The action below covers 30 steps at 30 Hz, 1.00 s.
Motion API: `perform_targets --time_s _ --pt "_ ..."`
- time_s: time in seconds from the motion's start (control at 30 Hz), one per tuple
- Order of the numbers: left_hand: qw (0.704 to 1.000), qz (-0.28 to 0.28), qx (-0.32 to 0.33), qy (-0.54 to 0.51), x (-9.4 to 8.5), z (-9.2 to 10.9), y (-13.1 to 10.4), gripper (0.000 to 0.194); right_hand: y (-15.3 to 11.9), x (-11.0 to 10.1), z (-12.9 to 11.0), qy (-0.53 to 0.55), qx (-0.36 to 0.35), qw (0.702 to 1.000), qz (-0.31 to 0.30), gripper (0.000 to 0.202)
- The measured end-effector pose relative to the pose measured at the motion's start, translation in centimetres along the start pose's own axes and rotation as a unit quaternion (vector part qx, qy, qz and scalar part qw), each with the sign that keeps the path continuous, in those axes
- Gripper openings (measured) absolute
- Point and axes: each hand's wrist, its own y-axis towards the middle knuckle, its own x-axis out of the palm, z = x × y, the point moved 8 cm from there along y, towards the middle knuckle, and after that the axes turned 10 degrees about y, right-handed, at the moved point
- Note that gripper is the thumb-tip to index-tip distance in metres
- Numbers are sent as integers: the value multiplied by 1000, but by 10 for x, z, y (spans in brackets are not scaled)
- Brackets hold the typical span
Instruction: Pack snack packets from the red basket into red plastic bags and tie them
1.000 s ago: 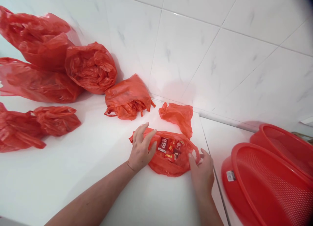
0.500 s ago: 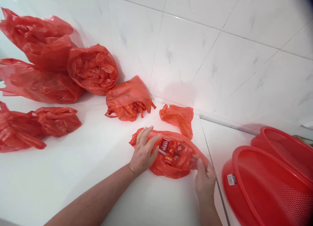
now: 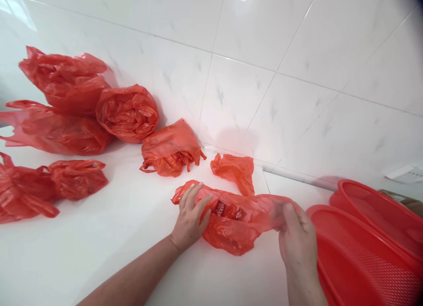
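Observation:
A thin red plastic bag lies on the white table, its mouth facing up. Inside it show several small red snack packets with printed lettering, partly covered by the film. My left hand rests on the bag's left side, fingers spread and stretched. At the other end, my right hand pinches the bag's edge between thumb and fingers and holds it stretched out to the right. Its fingertips are partly behind the film. Just behind the bag lies a crumpled red plastic bag.
Several filled red bags stand along the tiled wall at the left. A slack red bag lies nearer the middle. Red mesh baskets stand at the right, close to my right hand. A table seam runs beside them.
My right hand has moved right, drawing the bag's edge outward. The packets are more covered by film now. My left hand stays on the bag, and the camera view has tilted up slightly.

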Motion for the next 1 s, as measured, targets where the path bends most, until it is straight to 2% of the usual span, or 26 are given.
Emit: perform_targets --time_s 0.13,0.27,0.33,0.4,0.47,0.57,0.67,0.73,0.8,0.87,0.93,1.0 --pt "999 48 9 8 -16 4 4 43 -9 -30 11 3 12 998 57 33" --pt "993 116 18 13 -54 6 10 47 -20 -62 30 15 14 999 49 33" --pt "990 138 -21 1 -71 -5 15 48 -25 -75 46 -12 33 999 36 37" --pt "986 127 -104 -32 -79 -27 20 51 -30 -79 61 -37 47 998 10 44" --pt "971 70 -210 -92 -72 -53 21 58 -35 -72 72 -31 44 998 -38 55" --pt "917 -65 -333 -210 -43 -74 15 64 -44 -47 76 -3 29 994 -105 78" --pt "848 -179 -368 -336 -15 -65 8 50 -49 -24 74 -9 41 993 -109 86" --pt "810 -222 -364 -403 -3 -52 8 38 -47 -12 70 -25 56 993 -100 73" --pt "781 -235 -359 -454 3 -41 15 33 -40 -4 63 -54 72 992 -89 55" --pt "755 -231 -356 -500 0 -33 30 30 -30 2 52 -58 95 991 -76 47" --pt "737 -203 -355 -538 -14 -31 51 28 -19 4 32 -22 102 992 -63 46" --pt "739 -141 -333 -568 -41 -31 75 25 -11 -2 3 20 64 997 -31 43"
